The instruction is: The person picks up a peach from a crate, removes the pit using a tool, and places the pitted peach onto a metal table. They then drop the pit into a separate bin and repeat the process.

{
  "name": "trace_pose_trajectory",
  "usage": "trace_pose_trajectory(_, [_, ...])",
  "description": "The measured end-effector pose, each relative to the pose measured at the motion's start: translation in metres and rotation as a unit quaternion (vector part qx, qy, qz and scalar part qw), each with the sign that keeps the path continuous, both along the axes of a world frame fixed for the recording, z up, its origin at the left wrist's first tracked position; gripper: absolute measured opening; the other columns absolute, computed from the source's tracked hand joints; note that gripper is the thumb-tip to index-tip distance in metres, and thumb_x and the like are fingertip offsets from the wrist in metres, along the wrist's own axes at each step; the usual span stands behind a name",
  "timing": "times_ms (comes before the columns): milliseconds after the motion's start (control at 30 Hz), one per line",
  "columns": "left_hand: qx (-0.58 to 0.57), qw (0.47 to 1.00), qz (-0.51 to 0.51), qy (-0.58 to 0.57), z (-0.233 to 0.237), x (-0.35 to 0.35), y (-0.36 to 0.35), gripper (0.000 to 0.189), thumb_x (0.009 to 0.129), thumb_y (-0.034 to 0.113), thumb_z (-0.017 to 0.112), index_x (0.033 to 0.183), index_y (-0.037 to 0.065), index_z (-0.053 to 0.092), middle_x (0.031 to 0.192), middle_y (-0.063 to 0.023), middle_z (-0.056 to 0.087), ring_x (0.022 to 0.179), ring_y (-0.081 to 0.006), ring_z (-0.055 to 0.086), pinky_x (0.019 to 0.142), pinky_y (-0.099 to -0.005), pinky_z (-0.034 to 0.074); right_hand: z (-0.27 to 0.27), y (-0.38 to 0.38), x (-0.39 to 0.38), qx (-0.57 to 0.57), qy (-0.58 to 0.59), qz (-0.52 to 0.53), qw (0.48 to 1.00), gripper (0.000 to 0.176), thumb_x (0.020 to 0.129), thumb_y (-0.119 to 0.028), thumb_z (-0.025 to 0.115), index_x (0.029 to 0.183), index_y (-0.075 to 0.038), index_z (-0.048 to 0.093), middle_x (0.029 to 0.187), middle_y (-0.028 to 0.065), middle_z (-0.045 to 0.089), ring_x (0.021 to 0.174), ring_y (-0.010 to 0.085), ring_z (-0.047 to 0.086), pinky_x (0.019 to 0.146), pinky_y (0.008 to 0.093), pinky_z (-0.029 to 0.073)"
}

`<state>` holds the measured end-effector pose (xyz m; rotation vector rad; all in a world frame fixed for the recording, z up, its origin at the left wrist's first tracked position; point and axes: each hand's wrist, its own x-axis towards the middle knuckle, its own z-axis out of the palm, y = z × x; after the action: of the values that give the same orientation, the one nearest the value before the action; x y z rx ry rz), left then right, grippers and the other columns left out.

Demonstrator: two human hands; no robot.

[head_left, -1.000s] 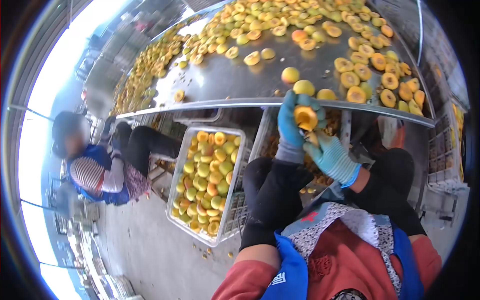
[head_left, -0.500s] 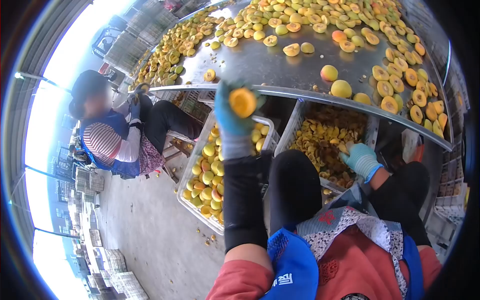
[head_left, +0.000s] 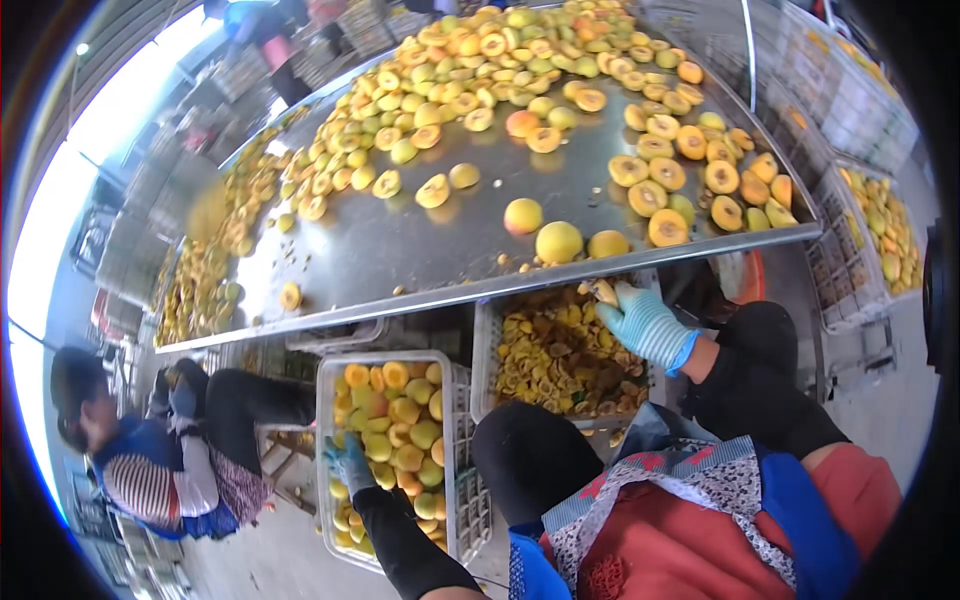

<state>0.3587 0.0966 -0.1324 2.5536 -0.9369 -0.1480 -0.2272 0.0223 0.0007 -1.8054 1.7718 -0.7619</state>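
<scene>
My left hand (head_left: 349,466), in a blue glove, reaches over the left side of a white crate (head_left: 458,400) full of yellow peaches (head_left: 408,411). Its fingers are apart, and no fruit shows in them. My right hand (head_left: 648,326), in a striped blue glove, is closed around a small pale brown thing that I cannot make out. That hand hovers at the right of a second crate (head_left: 484,360) holding peach scraps (head_left: 560,345), just below the table edge.
A metal table (head_left: 350,250) carries many halved peaches (head_left: 668,228) and a few whole-looking ones. On the left sits a co-worker (head_left: 150,470). More fruit crates (head_left: 850,255) stand at the right. My knees flank the scrap crate.
My left hand has moved down from the table edge to the peach crate, and the peach half it held is gone from it. The view has turned; my right hand keeps its grip.
</scene>
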Motion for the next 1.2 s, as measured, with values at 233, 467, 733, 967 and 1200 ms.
trace_pose_trajectory(233, [-0.378,0.844,-0.329,0.194,0.209,-0.241,-0.120,0.032,0.095,0.010,0.057,0.123,-0.006,0.057,0.110,-0.0104,0.064,0.096,-0.0151,0.058,0.086,-0.0279,0.048,0.027,0.013,0.002,0.105,0.184,0.086,0.973,0.033,0.089,-0.037,0.055,0.099,-0.006,0.062,0.079,0.0176,0.068,0.074,0.0368,0.067,0.069,0.0499,0.053])
trace_pose_trajectory(467, [-0.052,0.782,-0.618,0.058,0.251,-0.430,-0.173,0.048,0.081,0.040,0.070,0.117,0.008,0.062,0.098,-0.0212,0.069,0.093,-0.0335,0.067,0.080,-0.0402,0.052,0.045,0.014,-0.028,0.041,0.104,0.097,0.989,0.035,0.090,-0.039,0.055,0.096,-0.005,0.058,0.076,0.0193,0.067,0.073,0.0388,0.066,0.068,0.0502,0.051])
trace_pose_trajectory(733, [-0.032,0.733,-0.571,0.367,0.218,-0.437,-0.205,0.055,0.080,0.024,0.066,0.130,0.004,0.053,0.116,-0.0171,0.065,0.106,-0.0280,0.063,0.090,-0.0387,0.052,0.064,0.019,-0.044,-0.063,-0.049,0.068,0.994,0.035,0.090,-0.036,0.059,0.102,-0.003,0.055,0.077,0.0220,0.064,0.073,0.0409,0.064,0.066,0.0500,0.050])
trace_pose_trajectory(967, [-0.221,0.565,-0.485,0.630,0.242,-0.461,-0.125,0.046,0.093,0.022,0.054,0.133,0.000,0.047,0.125,-0.0198,0.057,0.116,-0.0291,0.055,0.094,-0.0442,0.051,0.068,0.016,-0.030,-0.195,-0.154,0.024,0.968,0.034,0.090,-0.032,0.062,0.104,-0.002,0.052,0.077,0.0226,0.061,0.072,0.0429,0.062,0.062,0.0501,0.049])
trace_pose_trajectory(1200, [-0.290,0.499,-0.424,0.698,0.229,-0.470,-0.104,0.045,0.096,0.031,0.050,0.129,-0.001,0.052,0.123,-0.0207,0.058,0.112,-0.0350,0.057,0.100,-0.0474,0.046,0.072,0.024,-0.021,-0.169,-0.126,0.019,0.977,0.036,0.091,-0.033,0.060,0.106,-0.002,0.049,0.076,0.0211,0.062,0.068,0.0428,0.062,0.058,0.0507,0.048])
